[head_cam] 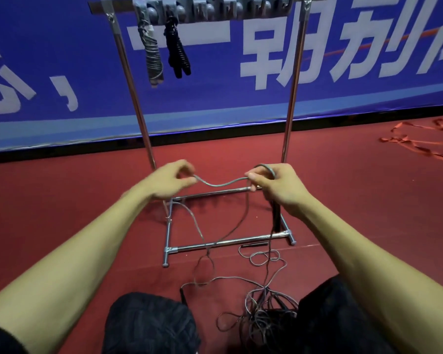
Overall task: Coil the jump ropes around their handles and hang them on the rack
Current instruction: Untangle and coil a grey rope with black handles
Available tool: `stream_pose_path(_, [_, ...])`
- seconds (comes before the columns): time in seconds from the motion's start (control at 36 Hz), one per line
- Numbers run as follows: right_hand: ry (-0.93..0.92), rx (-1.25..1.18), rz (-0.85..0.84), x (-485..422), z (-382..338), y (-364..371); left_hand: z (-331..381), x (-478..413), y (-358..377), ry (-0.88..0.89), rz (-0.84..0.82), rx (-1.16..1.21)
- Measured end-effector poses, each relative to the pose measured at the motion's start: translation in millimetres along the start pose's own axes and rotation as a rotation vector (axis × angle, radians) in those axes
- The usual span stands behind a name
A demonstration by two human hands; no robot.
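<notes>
A grey jump rope (221, 184) stretches between my two hands in front of the metal rack (293, 80). My left hand (170, 178) pinches one end of that stretch. My right hand (274, 186) grips the dark handles, with a loop of the rope over its fingers; the rest trails down to the floor. Two coiled ropes hang from the rack's top bar at the left: a grey one (151, 56) and a black one (177, 56).
A tangle of loose ropes (264, 310) lies on the red floor between my knees. The rack's base bars (223, 242) stand just beyond it. A blue banner (368, 52) backs the rack. Red ribbon (420, 141) lies at the far right.
</notes>
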State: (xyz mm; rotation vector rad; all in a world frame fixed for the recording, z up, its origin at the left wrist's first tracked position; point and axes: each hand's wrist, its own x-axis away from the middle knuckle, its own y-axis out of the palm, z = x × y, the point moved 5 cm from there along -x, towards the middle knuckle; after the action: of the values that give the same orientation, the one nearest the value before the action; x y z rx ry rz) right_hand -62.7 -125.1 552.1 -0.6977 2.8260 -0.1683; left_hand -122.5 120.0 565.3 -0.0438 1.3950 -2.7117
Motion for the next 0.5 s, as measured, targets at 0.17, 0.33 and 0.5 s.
stream_pose_path(0.17, [-0.013,-0.045,-0.035,-8.1,-14.1,16.3,86.1,-2.6,50.2,0.294,-0.168,0.038])
stream_pose_path(0.33, [0.035,-0.01,-0.063,5.0,2.7,-6.0,60.7,-14.9,-5.1,0.351,0.089,-0.207])
stream_pose_path(0.5, [0.088,0.0,-0.009,12.1,32.8,-26.6,-19.9,-23.9,-54.5,-0.088,0.249,-0.36])
